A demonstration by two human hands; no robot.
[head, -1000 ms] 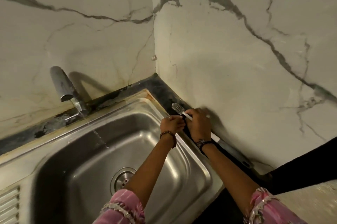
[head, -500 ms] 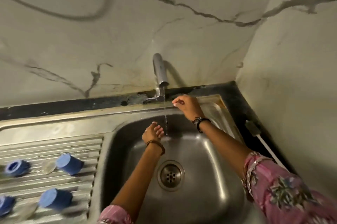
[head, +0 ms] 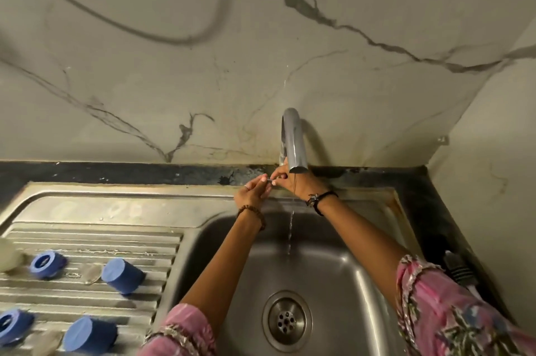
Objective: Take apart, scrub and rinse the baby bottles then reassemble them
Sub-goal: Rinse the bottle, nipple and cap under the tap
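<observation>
My right hand (head: 293,183) is under the chrome tap spout (head: 293,141), its fingers curled round the small metal tap lever (head: 270,181). The fingertips of my left hand (head: 251,194) touch the lever's tip from the left. A thin stream of water (head: 291,225) falls into the steel sink (head: 333,283). Several blue bottle caps and rings (head: 123,275) lie on the ribbed drainboard (head: 95,242) at the left, with clear nipples (head: 91,273) among them. At the left edge, part of a pale bottle (head: 7,254) shows.
A bottle brush (head: 459,270) lies on the dark counter strip to the right of the sink, partly behind my right sleeve. The drain (head: 287,321) sits in the basin's middle. Marble walls close the back and the right side.
My left hand has risen out of the water stream to the tap lever, and my right hand has moved left onto it. The view has tilted down a little.
</observation>
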